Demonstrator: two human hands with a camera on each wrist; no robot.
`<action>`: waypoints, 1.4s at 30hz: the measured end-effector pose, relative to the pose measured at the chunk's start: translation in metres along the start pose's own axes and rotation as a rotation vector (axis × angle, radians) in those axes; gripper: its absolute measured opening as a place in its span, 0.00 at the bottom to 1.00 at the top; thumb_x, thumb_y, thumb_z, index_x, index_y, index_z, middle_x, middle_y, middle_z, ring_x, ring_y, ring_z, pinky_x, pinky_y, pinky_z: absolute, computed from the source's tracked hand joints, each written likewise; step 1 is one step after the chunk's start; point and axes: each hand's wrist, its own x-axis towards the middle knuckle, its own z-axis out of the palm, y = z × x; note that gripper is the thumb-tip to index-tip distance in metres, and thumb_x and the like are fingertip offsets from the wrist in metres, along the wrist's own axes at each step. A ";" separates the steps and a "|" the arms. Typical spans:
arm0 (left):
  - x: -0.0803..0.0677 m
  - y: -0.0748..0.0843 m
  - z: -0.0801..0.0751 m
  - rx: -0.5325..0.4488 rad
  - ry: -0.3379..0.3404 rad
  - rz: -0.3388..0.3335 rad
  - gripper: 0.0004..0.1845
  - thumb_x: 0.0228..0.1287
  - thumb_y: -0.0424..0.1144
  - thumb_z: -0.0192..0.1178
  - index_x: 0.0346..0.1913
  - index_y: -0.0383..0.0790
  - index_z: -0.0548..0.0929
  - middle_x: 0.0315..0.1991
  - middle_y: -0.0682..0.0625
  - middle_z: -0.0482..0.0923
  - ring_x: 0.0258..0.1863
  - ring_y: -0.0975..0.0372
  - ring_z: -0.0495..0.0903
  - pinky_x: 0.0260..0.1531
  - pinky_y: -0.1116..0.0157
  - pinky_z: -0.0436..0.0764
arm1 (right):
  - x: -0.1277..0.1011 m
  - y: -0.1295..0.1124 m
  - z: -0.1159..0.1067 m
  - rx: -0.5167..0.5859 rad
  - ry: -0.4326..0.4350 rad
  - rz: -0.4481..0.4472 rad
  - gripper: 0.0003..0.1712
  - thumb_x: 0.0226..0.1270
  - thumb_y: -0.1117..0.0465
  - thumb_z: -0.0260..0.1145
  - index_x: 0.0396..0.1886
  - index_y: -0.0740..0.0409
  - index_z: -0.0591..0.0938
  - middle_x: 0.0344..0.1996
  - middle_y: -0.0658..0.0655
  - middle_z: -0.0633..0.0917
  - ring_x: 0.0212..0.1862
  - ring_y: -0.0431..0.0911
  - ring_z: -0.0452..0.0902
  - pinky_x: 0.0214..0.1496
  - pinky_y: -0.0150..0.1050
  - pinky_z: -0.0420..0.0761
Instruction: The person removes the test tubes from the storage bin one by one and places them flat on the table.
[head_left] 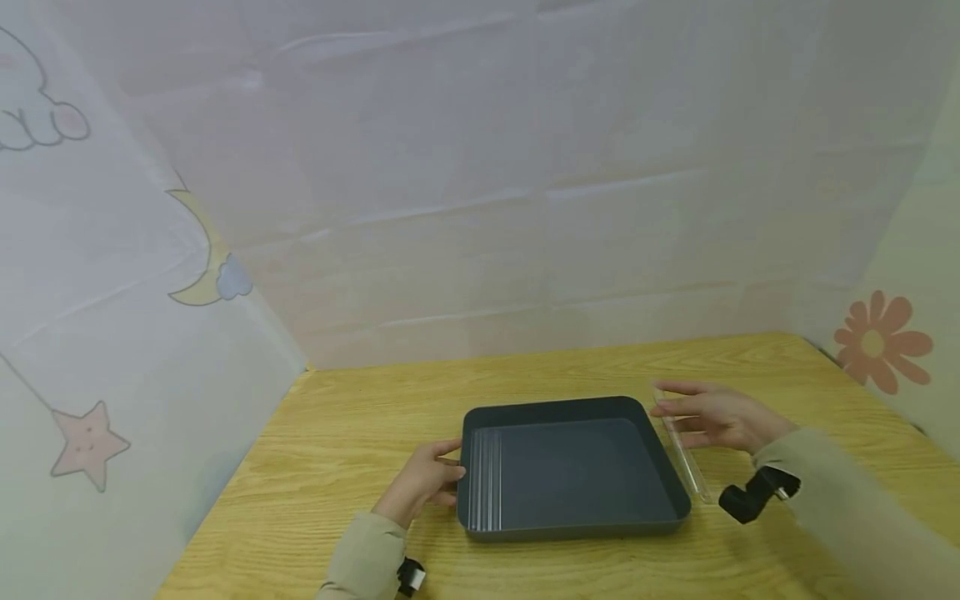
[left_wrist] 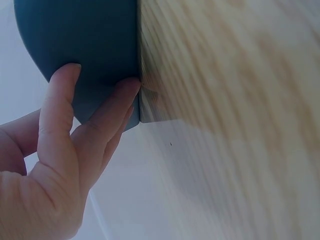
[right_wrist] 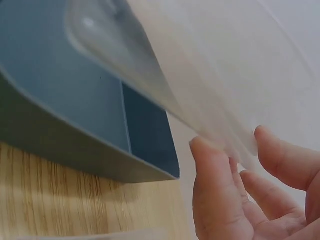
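Observation:
A dark blue-grey rectangular tray (head_left: 588,471) with raised walls lies on the table. Along its left inner side are clear plastic strips or edges (head_left: 486,479), side by side; their exact kind is hard to tell. My left hand (head_left: 426,482) touches the tray's left outer wall, and in the left wrist view its fairly straight fingertips (left_wrist: 72,72) rest against that wall. Just beyond the tray's right wall, my right hand (head_left: 720,417) pinches a thin, clear plastic piece with a rounded corner (right_wrist: 200,90) between thumb and fingers. The piece is tilted on edge.
The light wood-grain table (head_left: 330,467) extends around the tray on all sides. Behind it hangs a pale wall sheet (head_left: 525,250), with printed side sheets at left and right. At the bottom of the right wrist view shows another pale edge (right_wrist: 115,236), blurred.

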 end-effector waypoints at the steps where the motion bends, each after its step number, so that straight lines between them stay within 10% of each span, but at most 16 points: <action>1: 0.000 0.000 0.000 0.000 -0.001 0.001 0.29 0.67 0.23 0.55 0.70 0.26 0.63 0.52 0.29 0.77 0.39 0.53 0.84 0.21 0.68 0.80 | 0.000 0.001 -0.002 -0.012 -0.003 0.001 0.44 0.72 0.63 0.61 0.78 0.59 0.47 0.44 0.48 0.83 0.46 0.43 0.77 0.44 0.41 0.81; 7: 0.000 0.000 0.000 -0.001 -0.005 0.003 0.29 0.67 0.23 0.55 0.70 0.26 0.62 0.54 0.28 0.75 0.40 0.52 0.84 0.21 0.67 0.81 | -0.003 0.004 -0.012 -0.057 -0.009 0.010 0.48 0.73 0.61 0.61 0.78 0.61 0.39 0.47 0.46 0.81 0.51 0.44 0.76 0.45 0.42 0.80; 12: -0.001 0.001 0.001 0.000 0.000 -0.003 0.29 0.67 0.23 0.55 0.70 0.26 0.63 0.53 0.28 0.76 0.40 0.53 0.84 0.21 0.67 0.81 | -0.003 0.008 -0.018 -0.115 0.022 0.030 0.49 0.73 0.61 0.60 0.77 0.63 0.36 0.47 0.44 0.82 0.66 0.63 0.61 0.45 0.43 0.79; 20: -0.002 0.001 0.002 0.002 0.006 -0.003 0.29 0.66 0.23 0.55 0.70 0.25 0.63 0.52 0.28 0.76 0.40 0.52 0.84 0.21 0.67 0.81 | -0.004 0.012 -0.032 -0.145 0.081 0.056 0.46 0.72 0.64 0.59 0.76 0.67 0.40 0.43 0.44 0.82 0.43 0.45 0.73 0.41 0.44 0.80; 30: -0.002 0.001 0.002 -0.004 0.003 0.003 0.29 0.67 0.23 0.54 0.70 0.25 0.63 0.54 0.27 0.75 0.39 0.53 0.84 0.21 0.68 0.81 | -0.001 0.017 -0.046 -0.259 0.111 0.089 0.46 0.73 0.63 0.59 0.76 0.67 0.39 0.54 0.55 0.81 0.59 0.61 0.70 0.46 0.48 0.80; 42: 0.001 -0.001 0.001 0.009 0.009 0.001 0.29 0.67 0.23 0.55 0.70 0.27 0.63 0.55 0.26 0.73 0.41 0.52 0.84 0.22 0.67 0.81 | 0.005 0.023 -0.054 -0.332 0.195 0.101 0.43 0.72 0.61 0.61 0.75 0.70 0.48 0.41 0.48 0.84 0.38 0.46 0.78 0.39 0.46 0.79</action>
